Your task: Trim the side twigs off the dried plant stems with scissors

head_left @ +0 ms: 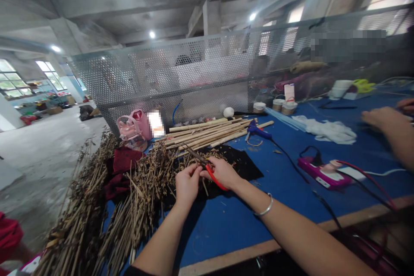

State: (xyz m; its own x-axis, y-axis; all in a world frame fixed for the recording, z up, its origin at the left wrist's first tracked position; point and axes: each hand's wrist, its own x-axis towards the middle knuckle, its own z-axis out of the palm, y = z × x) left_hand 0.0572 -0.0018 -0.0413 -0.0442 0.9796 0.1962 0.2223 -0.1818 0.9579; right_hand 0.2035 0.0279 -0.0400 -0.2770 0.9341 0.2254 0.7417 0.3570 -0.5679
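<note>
My right hand (223,173), a silver bangle on its wrist, is closed around red-handled scissors (211,177). Their dark blades point up and to the left over a black cloth (247,161) strewn with dry bits. Beside the blades, my left hand (187,183) is pinched closed at the fingertips; what it grips is too small to make out. Just left of it lies a heap of dried brown plant stalks (152,177) with seed heads. Pale wooden sticks (207,133) lie behind both hands.
A blue glue gun (258,131), a magenta power strip (323,174) and white gloves (333,130) rest on the blue tabletop (233,224). A pink bag (137,125) stands by the perforated metal screen (168,77). Another person's hand (383,120) is at right.
</note>
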